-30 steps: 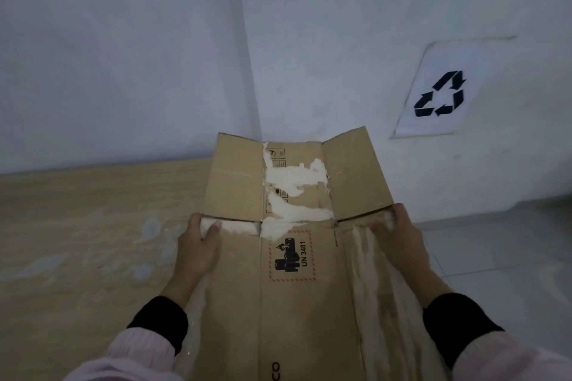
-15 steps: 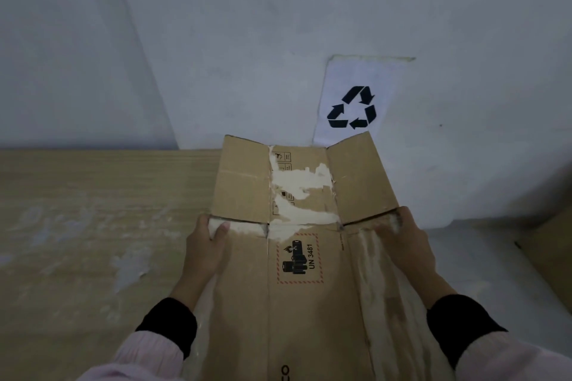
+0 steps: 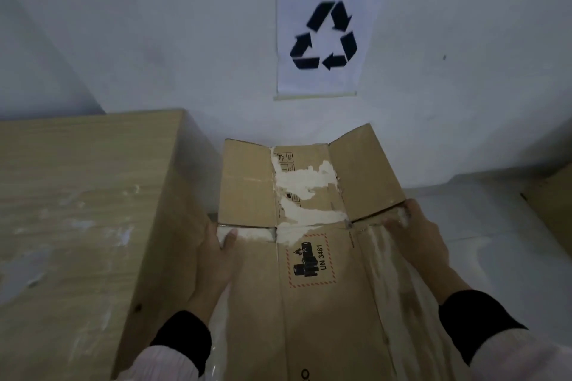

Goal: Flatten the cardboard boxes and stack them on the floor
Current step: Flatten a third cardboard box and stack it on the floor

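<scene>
1. The wooden table [image 3: 77, 210] now stands to our left. A second ago the box was over it.
2. Our left hand [image 3: 213, 260] grips the box's left edge, thumb on top and fingers wrapped under.
3. The flattened box [image 3: 309, 303] hangs in the air beside the table, below the recycling sign [image 3: 325, 34].
4. Our right hand [image 3: 424, 244] curls tightly over the right edge.
5. More cardboard [image 3: 554, 204] shows at far right by the floor [image 3: 495, 241], so we judge that laying the box down comes next.

The frame is dim and bluish, soft and grainy throughout; shadow pools at lower centre. Straight edges bow toward the frame's sides.
</scene>
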